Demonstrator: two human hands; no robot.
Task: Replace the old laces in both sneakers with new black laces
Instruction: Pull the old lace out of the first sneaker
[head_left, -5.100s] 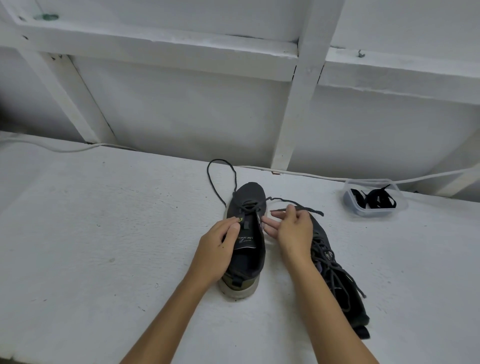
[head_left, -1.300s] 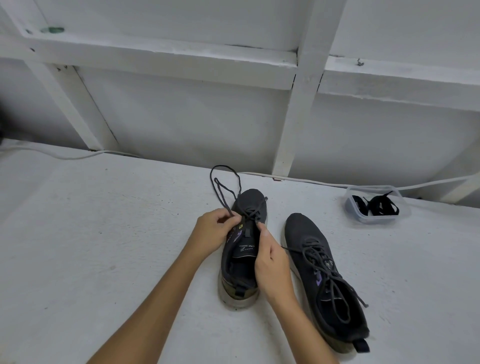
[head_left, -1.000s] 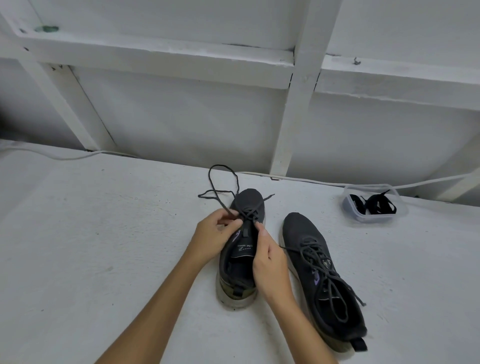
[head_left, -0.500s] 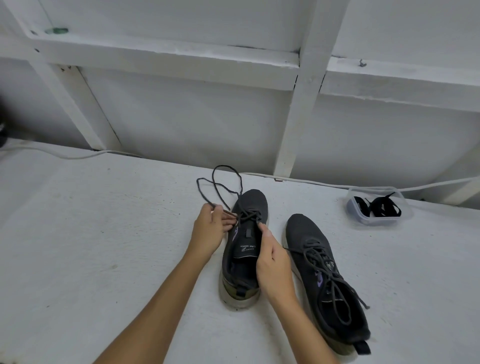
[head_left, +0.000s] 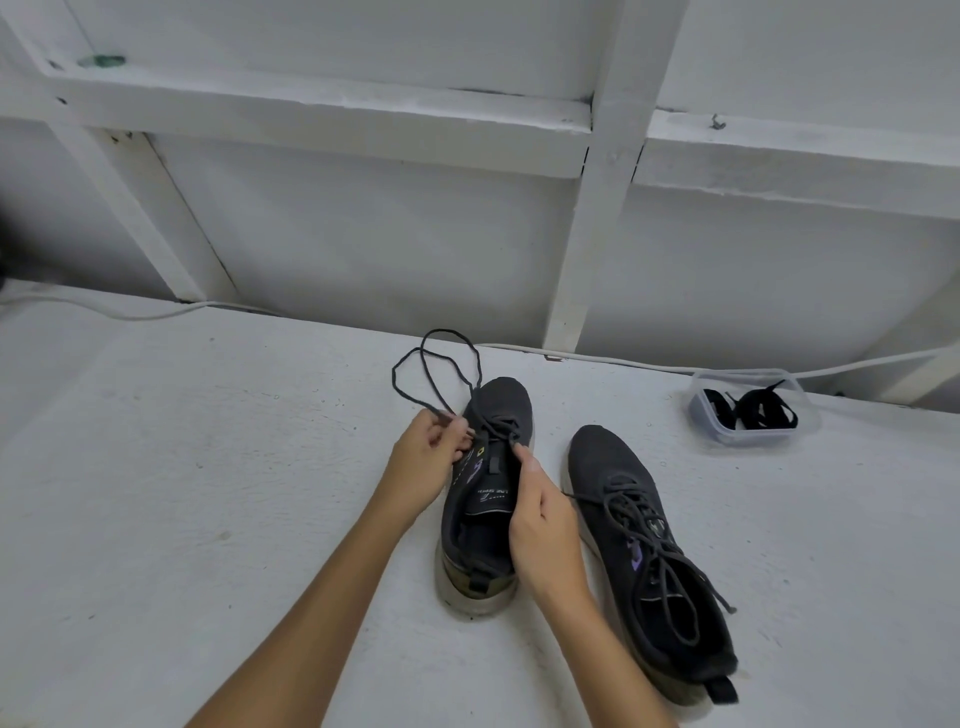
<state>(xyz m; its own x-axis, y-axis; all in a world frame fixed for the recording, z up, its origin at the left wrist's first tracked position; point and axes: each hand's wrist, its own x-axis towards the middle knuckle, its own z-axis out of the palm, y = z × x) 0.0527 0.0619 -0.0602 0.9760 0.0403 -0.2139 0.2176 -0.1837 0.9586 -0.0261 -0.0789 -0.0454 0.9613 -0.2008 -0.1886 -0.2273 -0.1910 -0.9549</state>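
Just below the frame's centre, a dark grey knit sneaker with a pale sole stands on the white textured tabletop, toe away from the viewer, its tongue bare and only the lowest eyelets threaded. Its old dark grey lace loops toward the upper centre. The left hand pinches that lace with curled fingers; the right hand grips the sneaker's right edge. A second, fully laced dark sneaker lies at lower right. New black laces sit in a clear plastic tub at right. Compared with half a second ago, the left hand has drawn slightly more lace out to the left.
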